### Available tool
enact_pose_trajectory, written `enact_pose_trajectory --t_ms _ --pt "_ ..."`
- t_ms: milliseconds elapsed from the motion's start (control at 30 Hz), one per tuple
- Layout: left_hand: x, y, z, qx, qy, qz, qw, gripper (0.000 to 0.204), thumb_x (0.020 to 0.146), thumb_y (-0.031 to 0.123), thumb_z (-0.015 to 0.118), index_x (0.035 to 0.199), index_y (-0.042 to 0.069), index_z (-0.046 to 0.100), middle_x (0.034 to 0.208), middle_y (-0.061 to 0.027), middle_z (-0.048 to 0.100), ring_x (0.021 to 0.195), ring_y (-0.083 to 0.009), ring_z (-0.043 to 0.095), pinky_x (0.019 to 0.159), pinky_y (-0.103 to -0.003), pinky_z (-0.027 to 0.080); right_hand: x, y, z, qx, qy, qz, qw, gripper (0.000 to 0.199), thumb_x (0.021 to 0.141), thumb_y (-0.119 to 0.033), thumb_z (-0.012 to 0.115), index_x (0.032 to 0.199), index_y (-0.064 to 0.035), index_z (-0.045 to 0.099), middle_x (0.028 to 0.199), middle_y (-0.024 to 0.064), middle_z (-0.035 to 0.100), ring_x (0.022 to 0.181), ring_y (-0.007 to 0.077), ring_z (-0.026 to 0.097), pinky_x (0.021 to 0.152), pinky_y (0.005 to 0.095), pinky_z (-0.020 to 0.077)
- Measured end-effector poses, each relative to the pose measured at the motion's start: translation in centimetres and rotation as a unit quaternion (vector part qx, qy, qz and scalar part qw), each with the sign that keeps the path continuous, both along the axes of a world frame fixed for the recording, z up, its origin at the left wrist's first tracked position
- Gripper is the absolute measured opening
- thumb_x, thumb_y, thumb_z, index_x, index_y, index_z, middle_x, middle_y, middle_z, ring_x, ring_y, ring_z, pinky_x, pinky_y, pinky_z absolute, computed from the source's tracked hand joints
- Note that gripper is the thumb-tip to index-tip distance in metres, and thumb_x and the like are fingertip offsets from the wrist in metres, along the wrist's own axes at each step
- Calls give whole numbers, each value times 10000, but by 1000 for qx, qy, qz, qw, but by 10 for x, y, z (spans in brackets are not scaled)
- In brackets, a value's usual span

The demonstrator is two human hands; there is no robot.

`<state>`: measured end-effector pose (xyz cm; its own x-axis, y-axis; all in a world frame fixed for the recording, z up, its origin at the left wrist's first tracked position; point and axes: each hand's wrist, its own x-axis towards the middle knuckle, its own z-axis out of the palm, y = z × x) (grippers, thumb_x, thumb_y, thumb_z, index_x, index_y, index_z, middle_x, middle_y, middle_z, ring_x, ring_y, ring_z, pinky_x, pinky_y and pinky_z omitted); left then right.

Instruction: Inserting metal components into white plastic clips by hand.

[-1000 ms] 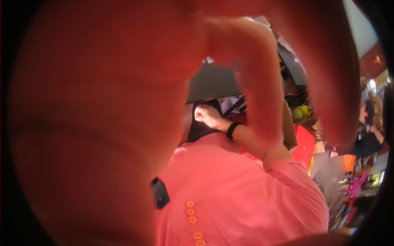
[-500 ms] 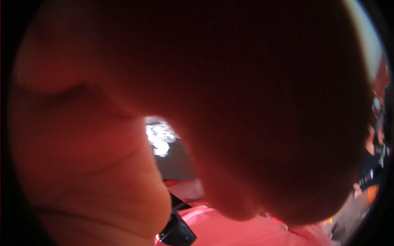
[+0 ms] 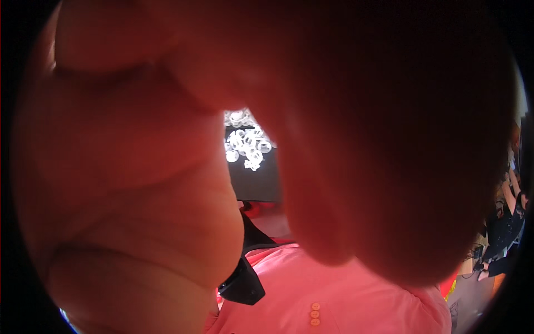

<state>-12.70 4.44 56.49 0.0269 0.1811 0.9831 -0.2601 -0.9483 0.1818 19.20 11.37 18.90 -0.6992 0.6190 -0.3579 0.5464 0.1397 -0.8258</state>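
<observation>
Pink blur mostly: a hand (image 3: 289, 139) is pressed right up against the camera, can't tell which hand, or how open its fingers are. Through the gap, white rings (image 3: 245, 142) sit piled on a dark tray (image 3: 256, 183), well beyond a pink shirt (image 3: 345, 295).

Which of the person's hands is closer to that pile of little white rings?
Cannot tell. One hand is held right up against the camera, far from the white rings seen through a gap in it; left or right is unclear, and no other hand shows.
</observation>
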Motion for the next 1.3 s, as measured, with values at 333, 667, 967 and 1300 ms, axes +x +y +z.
enact_pose_trajectory --t_ms 333,667,967,1300 --pt "9 -54 -65 -162 93 241 952 483 917 352 613 1166 -59 652 1270 -260 580 954 -273 629 671 -326 507 -21 -52 35 156 133 -87 975 164 907 -165 668 985 -43 590 803 139 627 688 231 577 686 373 493" --pt "45 47 -252 -317 196 477 796 293 707 45 827 974 31 706 902 -74 630 808 -215 612 683 -332 509 -8 -30 117 90 218 -61 970 108 948 -68 672 987 -25 580 804 19 623 751 73 589 699 235 480" --pt "64 73 -252 -349 246 525 736 288 667 145 846 881 58 674 907 -92 608 906 -310 603 748 -439 505 -39 3 165 104 325 -132 931 98 976 -124 653 993 -44 599 780 -10 621 710 72 601 642 231 458" --pt "51 65 -245 -442 66 315 837 179 805 59 807 949 11 713 939 -64 683 666 -148 603 589 -324 504 -84 25 155 59 348 -204 913 137 969 -222 666 982 -87 642 753 -10 646 676 78 612 602 226 427"
